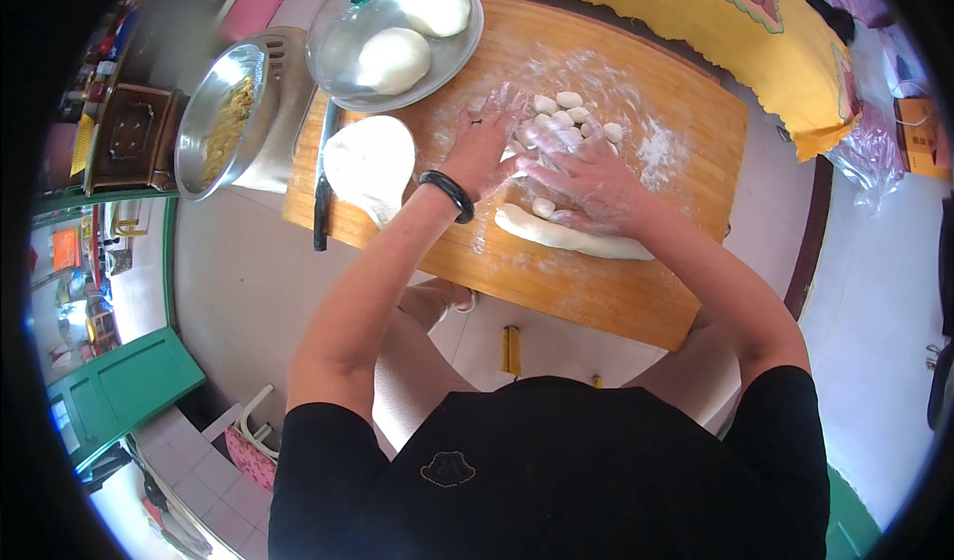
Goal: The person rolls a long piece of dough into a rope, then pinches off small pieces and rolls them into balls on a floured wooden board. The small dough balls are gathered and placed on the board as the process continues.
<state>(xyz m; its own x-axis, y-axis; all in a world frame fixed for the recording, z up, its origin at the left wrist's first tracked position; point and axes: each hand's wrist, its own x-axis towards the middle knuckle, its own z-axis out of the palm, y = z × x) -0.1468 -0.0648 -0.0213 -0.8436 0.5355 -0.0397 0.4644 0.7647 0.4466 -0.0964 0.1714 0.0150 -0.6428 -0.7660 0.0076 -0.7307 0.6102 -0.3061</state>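
Note:
Both of my floury hands are over a cluster of small dough pieces (569,100) on a wooden board (596,299). My left hand (484,142), with a dark bangle on its wrist, borders the cluster on the left, fingers extended. Spread fingers of my right hand (589,180) cover part of the cluster; whether they press on the pieces is unclear. A single dough piece (543,207) lies apart, nearer to me. Just below it stretches a thick dough rope (566,235), its right end close to my right wrist.
Left on the board are a white rounded object (370,159), overexposed, and a dark narrow bar (322,195). Behind, a clear domed cover (335,46) encloses two large dough balls (395,60). A metal bowl (190,139) holds chopped filling (229,128). Loose flour (663,146) lies at right.

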